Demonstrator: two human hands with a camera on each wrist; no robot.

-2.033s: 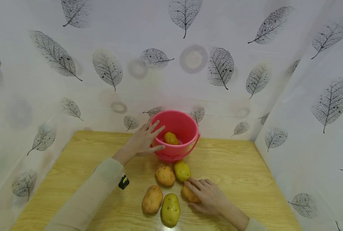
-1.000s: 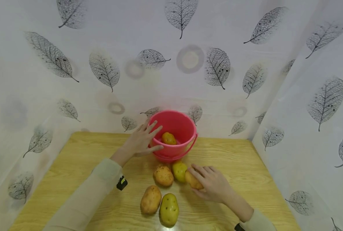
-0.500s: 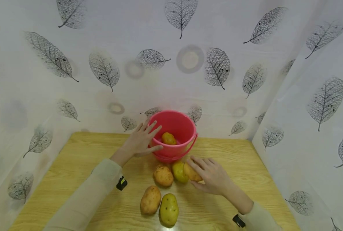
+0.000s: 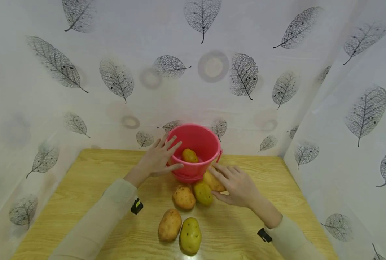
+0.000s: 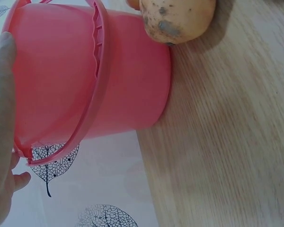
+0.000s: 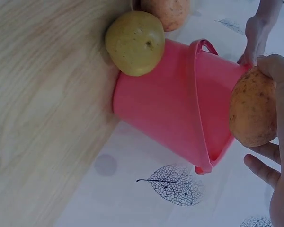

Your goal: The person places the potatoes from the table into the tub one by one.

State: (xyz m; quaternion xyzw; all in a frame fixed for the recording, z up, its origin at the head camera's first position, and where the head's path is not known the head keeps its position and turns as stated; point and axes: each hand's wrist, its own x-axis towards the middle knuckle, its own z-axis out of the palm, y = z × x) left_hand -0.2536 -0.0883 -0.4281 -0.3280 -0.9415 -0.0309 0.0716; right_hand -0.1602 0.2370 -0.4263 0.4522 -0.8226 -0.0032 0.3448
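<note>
My left hand [image 4: 157,159] has its fingers spread straight along the left side of a pink bucket [image 4: 193,170], touching its rim. A brownish-yellow potato [image 4: 189,156] lies inside the bucket. My right hand [image 4: 238,186] grips a tan potato [image 6: 252,109] between thumb and fingers, raised by the bucket's front right side. In the head view that hand covers part of the held potato. Just below it, a greenish-yellow potato [image 4: 203,194] sits on the table in front of the bucket, beside a rough tan potato [image 4: 184,198].
Nearer to me on the wooden table [image 4: 245,238] lie a long tan potato [image 4: 169,225] and a green potato [image 4: 190,235], side by side. A leaf-printed white sheet [image 4: 180,94] rises behind the table and along its sides. The bucket's handle [image 6: 199,104] hangs down.
My right hand has picked up the tan potato from the table's right side and carried it up and forward toward the bucket. My left hand stays at the rim.
</note>
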